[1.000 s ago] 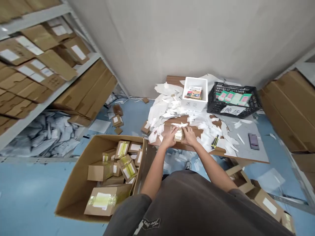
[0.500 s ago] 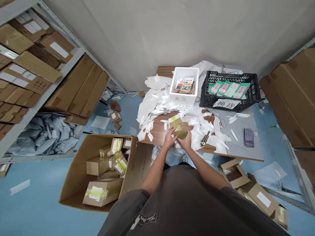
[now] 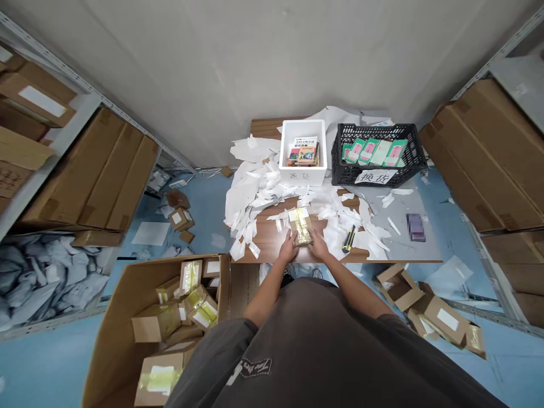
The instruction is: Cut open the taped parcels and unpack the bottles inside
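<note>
A small cardboard box (image 3: pixel 302 224) wrapped in shiny yellowish tape, with a white label at its far left corner, is at the front edge of the table. My left hand (image 3: pixel 289 247) grips its near left side, and my right hand (image 3: pixel 318 245) holds the near right side. Torn white paper scraps (image 3: pixel 272 190) lie around it on the wooden table (image 3: pixel 272 226). To the right of my right hand rests a yellow and black box cutter (image 3: pixel 349 239).
A white foam box (image 3: pixel 303 178) with books and a black crate (image 3: pixel 419 161) with green packets stand at the back. A large open carton (image 3: pixel 114 317) of taped boxes is at left. Shelves flank both sides. Empty boxes (image 3: pixel 437 317) lie on the floor at right.
The box has been turned over or tilted in both hands, so a tape-covered, shinier face shows now. My view has swung a little to the right.
</note>
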The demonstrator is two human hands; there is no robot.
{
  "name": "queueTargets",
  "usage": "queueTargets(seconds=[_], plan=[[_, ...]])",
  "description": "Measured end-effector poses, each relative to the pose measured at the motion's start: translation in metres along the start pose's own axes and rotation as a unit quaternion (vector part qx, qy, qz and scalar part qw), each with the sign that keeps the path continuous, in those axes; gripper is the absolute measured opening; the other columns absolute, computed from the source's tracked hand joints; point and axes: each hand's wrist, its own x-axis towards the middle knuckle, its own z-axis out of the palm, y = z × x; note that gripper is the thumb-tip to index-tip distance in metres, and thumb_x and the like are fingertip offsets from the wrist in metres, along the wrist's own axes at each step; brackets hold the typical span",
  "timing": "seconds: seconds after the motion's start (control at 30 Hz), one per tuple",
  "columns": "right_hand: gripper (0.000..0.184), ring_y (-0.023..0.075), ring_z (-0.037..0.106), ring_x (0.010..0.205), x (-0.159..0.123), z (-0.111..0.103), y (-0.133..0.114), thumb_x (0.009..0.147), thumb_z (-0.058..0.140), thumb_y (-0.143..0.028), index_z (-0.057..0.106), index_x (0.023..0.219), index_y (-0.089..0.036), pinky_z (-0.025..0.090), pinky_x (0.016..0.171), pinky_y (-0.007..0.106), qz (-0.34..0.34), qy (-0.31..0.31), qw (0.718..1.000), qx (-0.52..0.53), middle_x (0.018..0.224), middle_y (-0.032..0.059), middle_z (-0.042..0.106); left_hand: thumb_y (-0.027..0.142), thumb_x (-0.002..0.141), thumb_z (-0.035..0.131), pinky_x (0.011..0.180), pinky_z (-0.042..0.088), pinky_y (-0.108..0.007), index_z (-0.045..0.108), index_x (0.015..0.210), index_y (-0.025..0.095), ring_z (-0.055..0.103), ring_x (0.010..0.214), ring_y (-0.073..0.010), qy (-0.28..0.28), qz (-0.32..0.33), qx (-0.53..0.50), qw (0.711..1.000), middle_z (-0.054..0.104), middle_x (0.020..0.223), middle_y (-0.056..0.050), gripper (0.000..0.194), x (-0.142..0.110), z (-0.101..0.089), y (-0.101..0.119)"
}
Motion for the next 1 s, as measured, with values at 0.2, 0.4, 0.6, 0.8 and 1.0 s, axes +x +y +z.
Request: queueTargets(seconds=[0.2,0.4,0.6,0.8,1.0], plan=[[0.074,0.0300,0.067,0.125,0.003,-0.002,-0.016,0.088,0.061,-0.013,0.055,0.161,-0.021,0.055,0.109,0.045,-0.006,0.007,1.000,-0.018,0.143,0.0155,0.064,0.015,0.084,0.075,0.125,0.045,-0.049,0.048,0.166,0.023,0.043,0.160,-0.0365,0.019,0.011,-0.093,0.995,0.036,0.177,-0.019,0.086,0.014,-0.011,0.000],[0.055,0.0305,0.070,0.116,0.027,-0.046,-0.056,0.107,0.055,-0.044,0.056,0.159,-0.027,0.057,0.104,0.044,-0.029,0.066,0.997,-0.018,0.140,0.0118,0.071,0.033,0.091,0.075,0.112,0.057,-0.045,0.050,0.166,0.026,0.068,0.130,-0.0294,0.038,0.064,-0.144,0.987,0.058,0.164,-0.012,0.079,0.027,-0.075,0.002],[0.060,0.0322,0.074,0.106,0.091,-0.064,-0.081,0.108,0.047,-0.041,0.048,0.165,-0.022,0.057,0.101,0.045,0.095,0.037,0.995,-0.001,0.116,0.0112,0.080,0.041,0.100,0.066,0.116,0.052,-0.047,0.037,0.172,0.019,0.069,0.131,-0.0312,0.060,-0.045,-0.145,0.987,0.067,0.152,-0.016,0.081,0.065,-0.088,0.017],[0.072,0.0317,0.068,0.128,0.062,-0.056,-0.061,0.096,0.053,-0.027,0.044,0.168,-0.022,0.055,0.111,0.050,0.021,0.083,0.995,0.058,0.153,0.0137,0.065,0.044,0.095,0.074,0.134,0.031,-0.049,0.048,0.165,0.018,0.038,0.163,-0.0327,0.117,0.062,-0.074,0.988,0.044,0.172,-0.017,0.078,0.050,-0.080,0.003],[0.073,0.0318,0.059,0.145,0.018,-0.044,-0.055,0.093,0.062,-0.026,0.051,0.165,-0.022,0.051,0.117,0.051,-0.058,-0.004,0.997,0.056,0.157,0.0124,0.063,0.036,0.087,0.083,0.126,0.044,-0.050,0.051,0.164,0.023,0.047,0.156,-0.0346,0.021,0.096,-0.090,0.991,0.049,0.169,-0.016,0.084,0.022,-0.072,-0.006]])
